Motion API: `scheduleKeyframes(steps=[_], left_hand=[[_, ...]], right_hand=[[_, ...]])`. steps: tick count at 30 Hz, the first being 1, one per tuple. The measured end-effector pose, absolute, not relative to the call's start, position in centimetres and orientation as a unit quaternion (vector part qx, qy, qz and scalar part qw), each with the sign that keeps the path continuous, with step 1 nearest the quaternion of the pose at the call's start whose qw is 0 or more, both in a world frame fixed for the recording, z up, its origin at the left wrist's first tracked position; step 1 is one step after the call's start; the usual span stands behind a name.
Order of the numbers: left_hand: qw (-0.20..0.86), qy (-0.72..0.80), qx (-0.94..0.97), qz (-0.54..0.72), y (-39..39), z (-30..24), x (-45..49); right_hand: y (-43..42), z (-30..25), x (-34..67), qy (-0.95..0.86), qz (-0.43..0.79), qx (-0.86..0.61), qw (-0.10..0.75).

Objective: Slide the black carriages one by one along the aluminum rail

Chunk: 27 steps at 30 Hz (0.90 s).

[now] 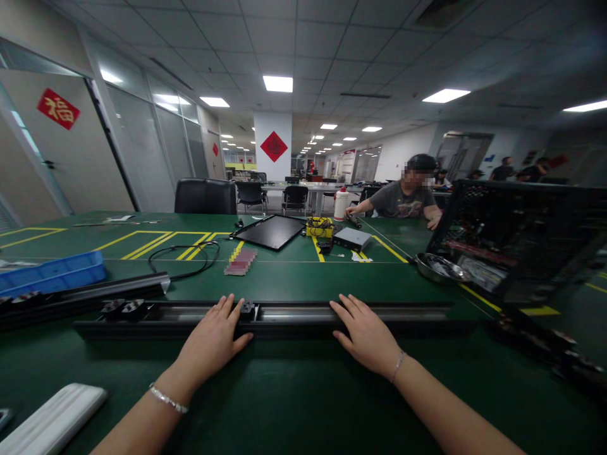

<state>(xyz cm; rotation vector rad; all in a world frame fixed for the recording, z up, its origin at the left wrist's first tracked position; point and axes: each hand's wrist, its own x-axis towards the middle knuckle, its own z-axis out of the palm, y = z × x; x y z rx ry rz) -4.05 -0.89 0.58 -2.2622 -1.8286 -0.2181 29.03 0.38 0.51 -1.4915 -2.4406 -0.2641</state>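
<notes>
A long black rail point(294, 322) with a bare metal channel along its top lies crosswise on the green table in front of me. Two round black blocks point(124, 308), which look like socket modules, sit near its left end. My left hand point(211, 338) rests on the rail left of the middle, its fingers stretched out over the top and the thumb at the near side. Just beside its fingertips is a smaller black block point(247, 309) in the channel. Farther right, my right hand point(367, 335) lies on the rail too, fingers spread and flat.
At left are a blue bin point(52, 275), another black rail point(109, 291) and a white object point(66, 417). Beyond lie a cable point(190, 272), a dark panel point(270, 231) and a grey box point(352, 238). A metal bowl point(436, 268) and black frame point(516, 246) stand right. A person point(405, 199) sits opposite.
</notes>
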Motion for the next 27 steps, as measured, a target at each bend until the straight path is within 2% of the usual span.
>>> scheduleKeyframes(steps=[27], left_hand=[[0.134,-0.604,-0.781,-0.081,-0.97,0.42,-3.51]], right_hand=[[0.32,0.62,28.89,-0.84,-0.073,-0.524,0.12]])
